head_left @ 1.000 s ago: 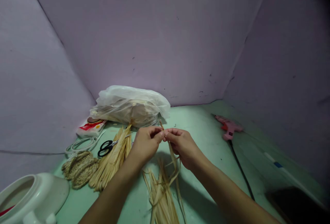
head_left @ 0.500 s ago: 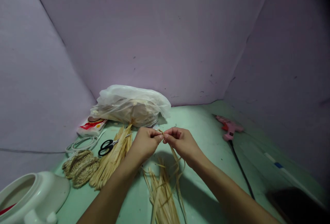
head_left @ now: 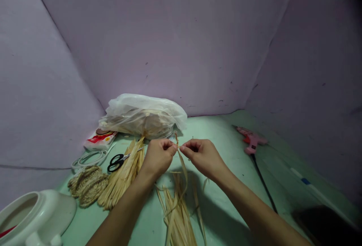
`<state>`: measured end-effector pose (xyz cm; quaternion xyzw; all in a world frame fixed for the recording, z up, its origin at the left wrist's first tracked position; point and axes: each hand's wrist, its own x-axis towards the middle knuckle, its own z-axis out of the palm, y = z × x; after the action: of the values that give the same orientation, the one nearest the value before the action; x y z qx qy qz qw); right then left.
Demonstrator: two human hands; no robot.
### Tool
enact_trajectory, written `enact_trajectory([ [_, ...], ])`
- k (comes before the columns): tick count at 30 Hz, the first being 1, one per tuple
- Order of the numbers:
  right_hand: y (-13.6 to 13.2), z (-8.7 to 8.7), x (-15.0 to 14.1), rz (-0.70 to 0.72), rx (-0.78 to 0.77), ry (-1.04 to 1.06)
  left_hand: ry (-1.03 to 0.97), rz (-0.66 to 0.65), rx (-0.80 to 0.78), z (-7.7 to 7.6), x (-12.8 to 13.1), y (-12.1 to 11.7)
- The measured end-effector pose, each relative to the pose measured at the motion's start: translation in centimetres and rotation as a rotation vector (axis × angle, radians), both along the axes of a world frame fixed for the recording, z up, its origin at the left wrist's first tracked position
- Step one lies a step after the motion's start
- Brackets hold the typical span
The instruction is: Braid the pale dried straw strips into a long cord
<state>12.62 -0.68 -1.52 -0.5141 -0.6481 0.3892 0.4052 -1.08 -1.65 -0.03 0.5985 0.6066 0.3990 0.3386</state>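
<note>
Over the middle of the table, my left hand (head_left: 160, 156) pinches a thin twisted strand of dried plant fibre (head_left: 183, 166) between thumb and index finger. Its short twisted end points up above the fingertips, while a flat tail hangs below. My right hand (head_left: 201, 157) is closed in a pinch at the same spot, its fingertips nearly meeting the left ones on the strand. Just what lies between the right fingertips is partly hidden. Beneath both hands lies a loose pile of dried fibre strips (head_left: 179, 221).
To the left are a fibre bundle (head_left: 120, 182), black-handled scissors (head_left: 115, 163), braided cord (head_left: 89, 185), a white cable (head_left: 89, 158), a red-and-white packet (head_left: 101, 140) and a white pot (head_left: 58, 212). Behind sits a plastic bag (head_left: 144, 116). A pink glue gun (head_left: 251, 139) lies right.
The strand's twisted end now stands upright above my fingertips instead of leaning left. My right fingers have shifted slightly, and the hanging tails have swung.
</note>
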Motion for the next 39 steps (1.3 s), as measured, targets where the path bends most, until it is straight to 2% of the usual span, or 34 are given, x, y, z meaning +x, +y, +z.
enact_trajectory([
  [5,-0.8,0.8,-0.4,0.016,-0.097,-0.003,0.049,0.148,0.035,-0.6,0.3,0.1],
  [10,-1.7,1.0,-1.1,0.02,0.052,0.003,-0.151,0.187,0.011,-0.9,0.6,0.3],
  [15,-1.2,0.6,-1.0,0.011,0.006,0.042,-0.29,0.175,-0.043,-0.4,0.6,0.2],
  [20,-0.9,0.5,-0.6,0.01,0.006,0.066,-0.262,0.155,-0.038,-0.4,0.4,0.1],
  [26,-0.5,0.5,-0.4,0.003,-0.019,0.136,-0.231,0.058,-0.033,-0.3,0.0,0.1],
  [31,-0.5,1.2,-0.6,0.01,-0.314,0.418,-0.243,0.039,-0.022,-0.3,0.1,0.2],
  [34,-0.6,1.6,-0.5,0.077,-0.426,0.487,-0.262,0.049,-0.018,-0.3,0.2,0.2],
  [36,-0.5,1.6,-0.4,0.099,-0.41,0.454,-0.265,0.036,-0.026,-0.2,0.2,0.2],
  [39,-0.5,1.3,-0.3,0.049,-0.29,0.347,-0.274,0.007,-0.05,-0.2,0.1,0.1],
])
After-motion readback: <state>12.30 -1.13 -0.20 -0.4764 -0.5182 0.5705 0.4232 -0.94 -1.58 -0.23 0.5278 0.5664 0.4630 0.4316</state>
